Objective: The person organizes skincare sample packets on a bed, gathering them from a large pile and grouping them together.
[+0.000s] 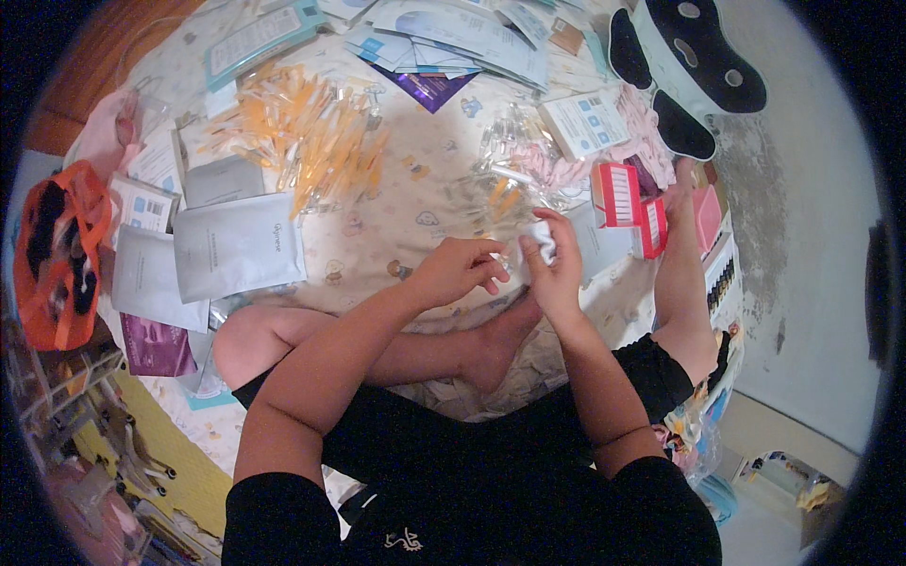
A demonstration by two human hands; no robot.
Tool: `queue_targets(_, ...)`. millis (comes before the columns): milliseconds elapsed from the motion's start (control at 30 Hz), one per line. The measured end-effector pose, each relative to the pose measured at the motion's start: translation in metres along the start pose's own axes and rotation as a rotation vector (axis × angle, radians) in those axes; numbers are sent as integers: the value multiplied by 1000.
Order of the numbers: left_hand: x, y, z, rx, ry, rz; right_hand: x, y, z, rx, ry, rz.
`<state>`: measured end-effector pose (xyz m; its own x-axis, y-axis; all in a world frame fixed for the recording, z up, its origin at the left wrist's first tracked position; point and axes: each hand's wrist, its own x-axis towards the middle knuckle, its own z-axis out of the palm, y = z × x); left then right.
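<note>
My right hand [555, 265] is closed around a small crumpled white wad [543, 244], perhaps tissue or cloth. Beside it, on the left, my left hand [463, 267] has its fingers partly curled towards the wad. A faint clear spot shows at its fingertips, too small to make out. Both hands are above a cartoon-print sheet [382, 240], in front of my crossed leg. Just beyond the right hand lie small clear-wrapped pieces, a few of them orange [504, 197]. Farther off to the left spreads a loose heap of slim orange plastic pieces [311, 134] in clear wrappers.
Silvery flat pouches [241, 244] overlap at the left, near an orange bag [60, 262]. Pale blue packets [460, 35] pile up at the far side, with a purple packet [433, 92] under them. Red-and-white boxes [616, 194] and a white box [584, 124] sit to the right.
</note>
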<state>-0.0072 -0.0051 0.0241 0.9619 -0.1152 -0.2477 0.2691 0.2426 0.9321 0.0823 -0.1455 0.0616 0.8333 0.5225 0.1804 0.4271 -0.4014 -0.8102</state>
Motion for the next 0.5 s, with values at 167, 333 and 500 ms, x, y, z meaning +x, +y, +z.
queue_targets(167, -1, 6, -2, 153, 29, 31, -13, -5, 10, -18, -223, -139)
queue_targets(333, 0, 1, -3, 100, 23, 25, -4, -3, 2, 3, -32, 96)
queue_targets(500, -2, 8, 2, -44, 28, -17, 0, 4, -5, 79, 3, 158)
